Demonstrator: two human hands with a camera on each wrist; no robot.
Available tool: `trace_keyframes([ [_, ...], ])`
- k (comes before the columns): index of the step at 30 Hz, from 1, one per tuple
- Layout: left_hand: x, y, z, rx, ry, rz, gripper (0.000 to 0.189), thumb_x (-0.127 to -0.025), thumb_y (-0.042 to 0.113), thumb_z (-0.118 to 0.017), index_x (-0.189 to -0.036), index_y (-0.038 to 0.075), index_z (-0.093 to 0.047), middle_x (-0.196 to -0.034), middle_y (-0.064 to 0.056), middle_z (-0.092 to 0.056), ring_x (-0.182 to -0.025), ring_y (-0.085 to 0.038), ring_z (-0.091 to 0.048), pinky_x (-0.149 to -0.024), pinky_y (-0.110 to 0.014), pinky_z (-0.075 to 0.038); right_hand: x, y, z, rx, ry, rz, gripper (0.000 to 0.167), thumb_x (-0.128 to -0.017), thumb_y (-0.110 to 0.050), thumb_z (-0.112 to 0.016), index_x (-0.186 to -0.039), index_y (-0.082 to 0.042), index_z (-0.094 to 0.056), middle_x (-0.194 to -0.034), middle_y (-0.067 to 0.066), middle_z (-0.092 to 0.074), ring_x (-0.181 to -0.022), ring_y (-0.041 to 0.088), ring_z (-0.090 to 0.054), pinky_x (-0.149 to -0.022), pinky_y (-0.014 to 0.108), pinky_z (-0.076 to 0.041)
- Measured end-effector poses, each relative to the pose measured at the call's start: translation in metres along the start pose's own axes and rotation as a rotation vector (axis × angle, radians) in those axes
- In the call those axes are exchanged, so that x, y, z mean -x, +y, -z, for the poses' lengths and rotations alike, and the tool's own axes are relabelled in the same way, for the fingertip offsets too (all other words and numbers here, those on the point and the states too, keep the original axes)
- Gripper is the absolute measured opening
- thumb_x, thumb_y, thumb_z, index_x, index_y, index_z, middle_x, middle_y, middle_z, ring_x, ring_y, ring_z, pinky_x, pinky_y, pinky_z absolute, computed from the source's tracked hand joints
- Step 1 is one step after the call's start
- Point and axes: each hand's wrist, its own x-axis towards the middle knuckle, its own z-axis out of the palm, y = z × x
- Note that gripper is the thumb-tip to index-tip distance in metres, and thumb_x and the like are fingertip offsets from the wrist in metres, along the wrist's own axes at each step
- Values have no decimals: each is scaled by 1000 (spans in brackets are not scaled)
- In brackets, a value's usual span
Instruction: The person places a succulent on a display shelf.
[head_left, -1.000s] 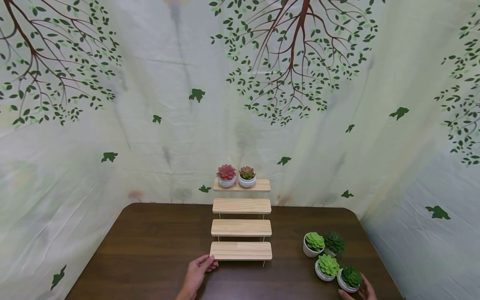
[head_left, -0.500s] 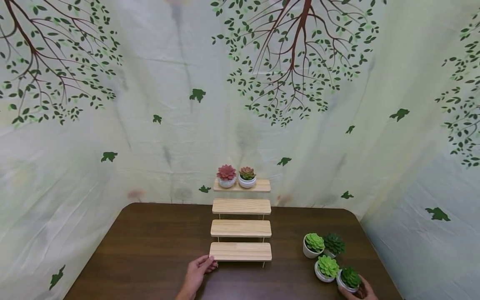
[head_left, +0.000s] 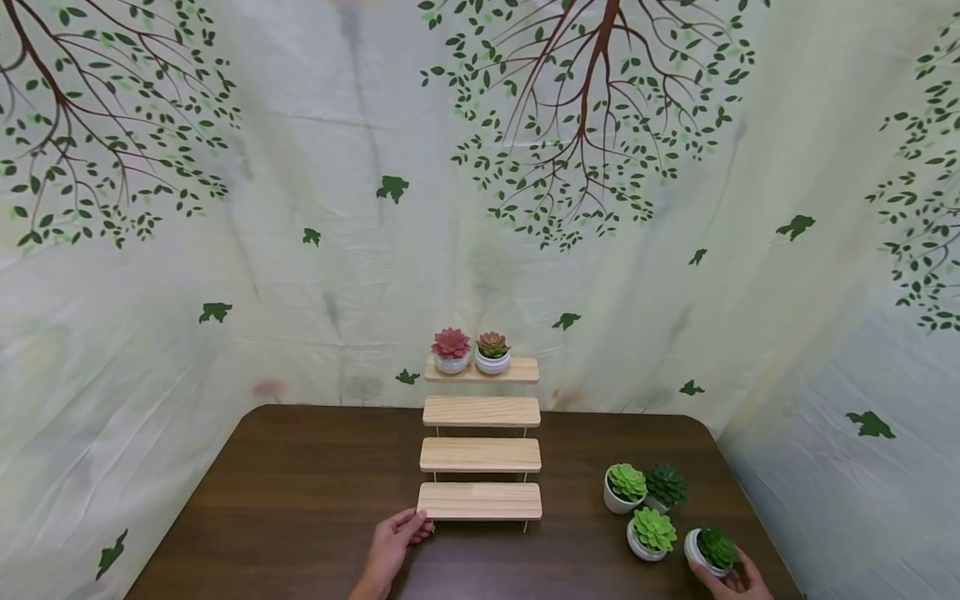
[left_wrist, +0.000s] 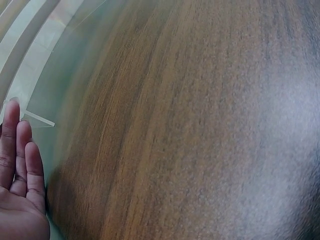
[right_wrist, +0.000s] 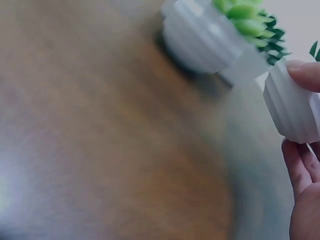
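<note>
The left hand pinches the wooden stand at seven o'clock; the right hand grips (with thumb also) one potted succulent.

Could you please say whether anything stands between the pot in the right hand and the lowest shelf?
Yes: in the head view, the nearer light-green plant stands between the pot and the lowest shelf.
</note>
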Motion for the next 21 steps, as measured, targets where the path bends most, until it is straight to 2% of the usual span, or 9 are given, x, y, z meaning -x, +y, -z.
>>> trace_keyframes([
  [3,0,0,1,-6,2,-9,36,-96,16,-60,-111,-16,-59,-88,-17,-71,-77,-14,-67,-72,-25,-53,13,-19,3,-55,11,44,151,-28,-54,-94,-149,3,-25,-146,35,-30,-131,47,-34,-81,22,-52],
  [6,-1,0,1,-11,5,-11,36,-96,16,-60,-112,-17,-58,-89,-18,-71,-77,-15,-68,-72,-25,-53,24,-34,3,-91,19,83,134,-38,-42,-95,-148,-1,-31,-146,30,-34,-126,37,-43,-56,3,-36],
  [8,-1,0,0,-14,5,-11,37,-96,16,-60,-112,-17,-58,-90,-18,-71,-77,-15,-68,-72,-25,-53,27,-42,2,-99,10,99,124,-48,-36,-95,-149,-3,-31,-147,27,-33,-128,35,-43,-74,10,-49],
  [9,-1,-1,0,-15,6,-10,37,-96,16,-60,-113,-17,-58,-90,-18,-71,-77,-15,-68,-72,-25,-53,27,-43,1,-98,20,109,119,-51,-35,-95,-148,-5,-34,-147,24,-36,-125,28,-47,-75,10,-49],
  [11,-1,-1,0,-12,7,-5,37,-96,16,-60,-113,-17,-57,-90,-17,-71,-78,-15,-68,-73,-25,-53,21,-43,0,-93,-4,145,110,-61,-28,-92,-149,-3,-32,-148,26,-34,-131,34,-42,-93,27,-49],
  [13,-1,-1,0,-10,5,-4,38,-96,16,-60,-114,-17,-56,-90,-17,-71,-78,-15,-68,-73,-25,-53,8,-36,-4,-93,-6,162,103,-63,-25,-91,-148,-7,-36,-147,23,-37,-129,28,-46,-95,29,-48],
  [16,-1,-1,0,-12,3,-7,39,-96,16,-60,-115,-17,-56,-90,-17,-71,-78,-15,-67,-73,-25,-53,-20,-20,-13,-111,-23,226,94,-63,-20,-91,-144,-12,-43,-142,20,-42,-122,19,-50,-85,16,-50],
  [18,-1,-2,0,-18,4,-10,39,-96,17,-61,-114,-17,-57,-89,-16,-71,-78,-15,-67,-73,-25,-53,-35,-11,-20,-139,-36,269,88,-64,-19,-91,-140,-17,-48,-137,14,-45,-113,8,-52,-73,4,-45],
  [21,-1,-2,0,-32,5,-15,38,-96,19,-61,-112,-15,-58,-88,-15,-71,-77,-15,-67,-73,-25,-53,-38,-13,-30,-172,-117,366,80,-69,-15,-88,-139,-16,-49,-134,13,-48,-111,5,-53,-75,6,-46],
])
